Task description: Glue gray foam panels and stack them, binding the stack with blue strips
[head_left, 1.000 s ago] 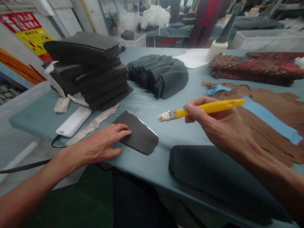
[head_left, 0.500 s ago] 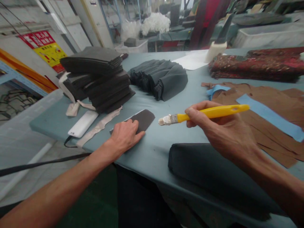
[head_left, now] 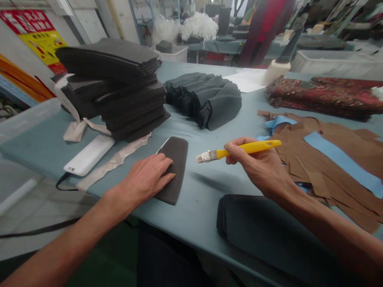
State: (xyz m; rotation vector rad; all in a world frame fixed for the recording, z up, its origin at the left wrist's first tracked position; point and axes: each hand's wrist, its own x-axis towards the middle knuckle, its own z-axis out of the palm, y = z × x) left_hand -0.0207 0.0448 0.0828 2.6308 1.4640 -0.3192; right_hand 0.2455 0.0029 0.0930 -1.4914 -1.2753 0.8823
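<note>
A dark flat piece [head_left: 178, 159] with a pale strip along its left edge lies on the blue-grey table [head_left: 197, 223]. My left hand [head_left: 151, 173] rests on its left part, fingers slightly spread, pressing down without gripping. In my right hand [head_left: 247, 159] is a yellow-handled brush [head_left: 248, 148], pinched near the metal band. White paste coats its bristles, which hang above the table just right of the dark piece. Below my right forearm lies a dark folded stack [head_left: 263, 227] at the near edge.
Tall stack of dark pieces [head_left: 131, 95] at left, beside a white power bank [head_left: 89, 154] and a pale strip [head_left: 119, 159]. Gathered dark fabric [head_left: 206, 97] lies behind. Brown pieces [head_left: 338, 159], patterned cloth [head_left: 326, 97] and a white bottle [head_left: 277, 71] are at right.
The dark piece has turned to lie more lengthwise away from me, and my left hand now covers less of it. The brush has shifted slightly left and down. The camera view has shifted too.
</note>
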